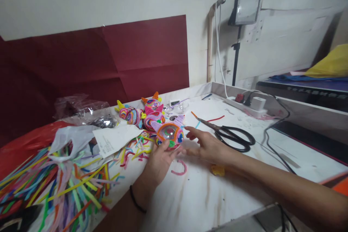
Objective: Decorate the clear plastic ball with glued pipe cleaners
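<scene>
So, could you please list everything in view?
Held pipe-cleaner figure: 1, multicoloured, centre
Other figures: 3+, multicoloured, behind it
Pipe cleaners: many, multicoloured, left
Plastic bag: 1, white, left
Paper slip: 1, white, near figures
Scissors: 1, black-handled, right of centre
Power strip: 1, white, right
Slab: 1, black, right
Floodlight: 1, black, upper right
Wall sheeting: uncounted, maroon, upper left
Table: 1, white, below
Left hand: 1, holding figure
Right hand: 1, beside figure

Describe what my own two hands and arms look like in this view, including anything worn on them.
The left hand is ungloved, with a thin black band around its wrist. The right hand is ungloved too, with nothing visible on its wrist. No sleeve shows on the left forearm or right forearm.
</scene>
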Demonstrator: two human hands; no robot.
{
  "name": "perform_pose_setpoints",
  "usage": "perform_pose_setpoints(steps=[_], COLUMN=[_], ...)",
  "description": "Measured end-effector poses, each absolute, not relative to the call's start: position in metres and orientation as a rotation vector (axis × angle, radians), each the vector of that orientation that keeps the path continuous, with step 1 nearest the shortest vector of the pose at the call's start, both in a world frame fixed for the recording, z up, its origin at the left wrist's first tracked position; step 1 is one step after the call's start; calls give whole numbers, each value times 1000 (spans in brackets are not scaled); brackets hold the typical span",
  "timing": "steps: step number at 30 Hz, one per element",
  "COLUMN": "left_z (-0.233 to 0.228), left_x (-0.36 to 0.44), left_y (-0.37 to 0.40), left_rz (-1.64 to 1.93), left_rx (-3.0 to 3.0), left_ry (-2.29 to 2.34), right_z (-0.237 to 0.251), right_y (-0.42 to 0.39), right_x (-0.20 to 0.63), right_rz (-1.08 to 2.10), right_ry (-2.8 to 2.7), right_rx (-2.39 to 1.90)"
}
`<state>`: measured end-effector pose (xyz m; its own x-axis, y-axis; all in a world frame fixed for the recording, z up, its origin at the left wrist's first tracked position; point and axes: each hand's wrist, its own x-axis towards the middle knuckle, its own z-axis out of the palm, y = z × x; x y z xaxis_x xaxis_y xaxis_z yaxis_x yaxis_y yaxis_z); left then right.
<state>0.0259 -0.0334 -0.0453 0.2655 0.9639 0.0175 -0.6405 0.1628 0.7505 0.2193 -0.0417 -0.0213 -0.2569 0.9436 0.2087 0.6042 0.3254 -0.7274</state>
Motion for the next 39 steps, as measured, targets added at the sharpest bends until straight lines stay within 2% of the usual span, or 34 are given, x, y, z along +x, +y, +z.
perform_pose_setpoints(steps=[8,17,39], left_z=[-48,-50,-64], left_x=[25,20,18], left_y=[-30,-16,-6], left_rz=[1214,1197,1293], left_rx=[754,688,767], left_ry=[557,609,726], right_z=[-34,-34,-58], right_y=[-8,10,27], right_x=[214,238,247], right_rz=[947,1076,997], right_ry=[-1965,-2006,-2025], right_rx=[-1091,-990,-1013])
